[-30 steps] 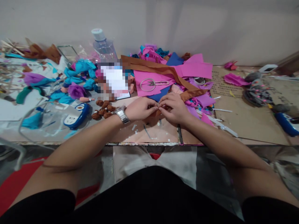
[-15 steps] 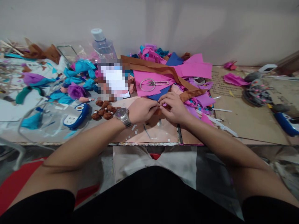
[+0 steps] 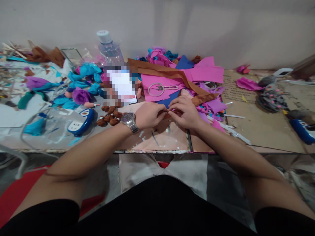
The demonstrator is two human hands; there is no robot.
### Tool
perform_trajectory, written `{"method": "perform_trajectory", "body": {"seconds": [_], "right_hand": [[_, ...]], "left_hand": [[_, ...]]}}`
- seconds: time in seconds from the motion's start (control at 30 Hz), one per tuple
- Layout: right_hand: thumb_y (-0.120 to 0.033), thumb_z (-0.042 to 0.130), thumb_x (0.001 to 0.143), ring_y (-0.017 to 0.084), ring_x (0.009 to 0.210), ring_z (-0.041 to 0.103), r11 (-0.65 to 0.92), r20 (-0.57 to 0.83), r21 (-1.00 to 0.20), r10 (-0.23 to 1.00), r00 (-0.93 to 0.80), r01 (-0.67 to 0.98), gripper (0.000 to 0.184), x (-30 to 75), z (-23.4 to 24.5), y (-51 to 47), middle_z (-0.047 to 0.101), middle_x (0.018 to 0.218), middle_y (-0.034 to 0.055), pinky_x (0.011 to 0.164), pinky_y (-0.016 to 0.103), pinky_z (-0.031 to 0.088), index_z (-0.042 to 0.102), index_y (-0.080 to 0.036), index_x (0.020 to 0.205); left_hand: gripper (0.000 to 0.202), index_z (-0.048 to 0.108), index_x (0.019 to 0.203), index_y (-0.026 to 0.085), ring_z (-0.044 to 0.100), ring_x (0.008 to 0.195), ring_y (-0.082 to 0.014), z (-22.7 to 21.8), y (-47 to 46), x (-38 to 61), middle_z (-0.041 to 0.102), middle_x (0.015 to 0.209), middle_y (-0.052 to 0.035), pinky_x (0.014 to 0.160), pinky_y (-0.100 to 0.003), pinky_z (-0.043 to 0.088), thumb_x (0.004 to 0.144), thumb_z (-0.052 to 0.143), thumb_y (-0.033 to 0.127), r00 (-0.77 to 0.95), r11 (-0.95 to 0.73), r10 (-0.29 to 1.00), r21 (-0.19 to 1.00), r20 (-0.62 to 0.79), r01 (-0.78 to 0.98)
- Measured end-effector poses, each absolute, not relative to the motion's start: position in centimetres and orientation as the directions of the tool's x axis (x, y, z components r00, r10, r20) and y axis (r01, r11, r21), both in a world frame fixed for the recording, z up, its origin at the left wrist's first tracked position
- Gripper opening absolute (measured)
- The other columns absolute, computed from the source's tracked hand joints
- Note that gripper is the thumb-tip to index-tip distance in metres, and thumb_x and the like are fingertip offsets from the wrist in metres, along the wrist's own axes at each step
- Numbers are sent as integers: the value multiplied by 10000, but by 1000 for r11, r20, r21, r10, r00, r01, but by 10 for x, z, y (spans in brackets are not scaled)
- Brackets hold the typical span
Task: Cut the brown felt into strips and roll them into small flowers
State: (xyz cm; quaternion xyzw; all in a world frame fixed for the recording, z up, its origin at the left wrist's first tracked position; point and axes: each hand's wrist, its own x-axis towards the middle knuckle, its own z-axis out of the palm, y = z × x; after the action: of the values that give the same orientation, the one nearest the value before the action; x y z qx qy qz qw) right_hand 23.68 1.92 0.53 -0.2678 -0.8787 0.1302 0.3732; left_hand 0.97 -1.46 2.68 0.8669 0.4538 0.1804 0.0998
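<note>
My left hand (image 3: 150,115), with a watch (image 3: 129,121) at its wrist, meets my right hand (image 3: 185,111) over the front of the table. Both hands pinch a small piece of brown crepe paper (image 3: 170,113) between thumbs and fingertips, and most of it is hidden by the fingers. Just beyond them lie pink paper sheets (image 3: 154,85), a long brown strip (image 3: 169,70) and thread snips (image 3: 163,88). Several small brown bundled pieces (image 3: 112,116) sit left of my left wrist.
A phone (image 3: 121,85), partly pixelated, lies left of the pink sheets, with a plastic bottle (image 3: 110,50) behind it. A blue-and-white glue-gun-like device (image 3: 82,123) and its cable are at left. A pincushion (image 3: 272,98) with pins sits on cardboard (image 3: 242,121) at right.
My fingers have shifted slightly around the brown paper, and my right hand's fingers have drawn a little closer together. The things on the table stay in place.
</note>
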Motion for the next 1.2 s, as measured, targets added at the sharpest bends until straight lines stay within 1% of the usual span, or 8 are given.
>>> {"method": "perform_trajectory", "body": {"seconds": [0.3,0.67,0.73,0.87,0.93,1.03,1.1,1.2], "right_hand": [[-246,646,937,281,1024,636,822,555,-433,567,-609,370,77,235,1,21,770,1034,77,979,501,445,690,-235,874],[-264,630,961,285,1065,623,828,531,-421,556,-639,370,78,235,-3,24,770,1077,76,980,501,426,670,-238,900],[-265,630,961,286,1068,622,826,529,-422,559,-639,375,76,235,-3,24,772,1081,77,981,503,423,667,-240,900],[-279,624,974,279,1064,631,832,551,-409,552,-626,374,91,235,-2,23,769,1072,76,973,497,426,654,-243,896],[-286,622,978,274,1057,635,836,560,-404,548,-621,372,102,236,-1,23,767,1068,75,967,488,433,647,-245,888],[-283,628,978,271,1047,643,845,572,-397,532,-624,357,106,237,1,22,770,1061,73,973,485,441,651,-243,882],[-287,650,968,274,1056,648,851,575,-396,523,-629,345,77,238,3,22,772,1073,73,990,489,441,668,-243,908],[-284,673,945,285,1069,649,846,563,-404,530,-634,348,46,239,4,22,775,1090,78,1003,497,437,686,-242,933]], "left_hand": [[243,780,1067,202,702,816,-231,26,-15,13,778,885,-67,698,-345,383,973,589,320,568,-600,800,276,192,751],[236,789,1057,214,705,809,-238,23,-14,12,794,916,-66,676,-353,361,962,598,312,572,-610,792,240,215,755],[239,790,1035,212,701,800,-234,24,-14,12,794,915,-69,678,-352,366,960,587,312,572,-612,790,251,221,750],[279,788,1005,205,674,749,-209,28,-15,9,779,860,-60,684,-337,373,987,555,359,577,-622,783,340,234,706],[291,788,988,202,660,724,-197,28,-15,9,774,836,-52,682,-330,368,998,543,358,568,-618,785,366,247,696],[284,791,970,205,660,720,-188,28,-15,9,776,831,-47,681,-321,368,999,546,346,561,-619,785,369,264,693],[283,796,978,210,665,720,-186,27,-14,8,779,828,-45,675,-317,370,1002,550,348,559,-625,780,360,281,693],[287,801,1007,217,678,726,-192,25,-13,8,787,838,-45,666,-324,372,1009,541,340,563,-638,769,316,303,702]]}}
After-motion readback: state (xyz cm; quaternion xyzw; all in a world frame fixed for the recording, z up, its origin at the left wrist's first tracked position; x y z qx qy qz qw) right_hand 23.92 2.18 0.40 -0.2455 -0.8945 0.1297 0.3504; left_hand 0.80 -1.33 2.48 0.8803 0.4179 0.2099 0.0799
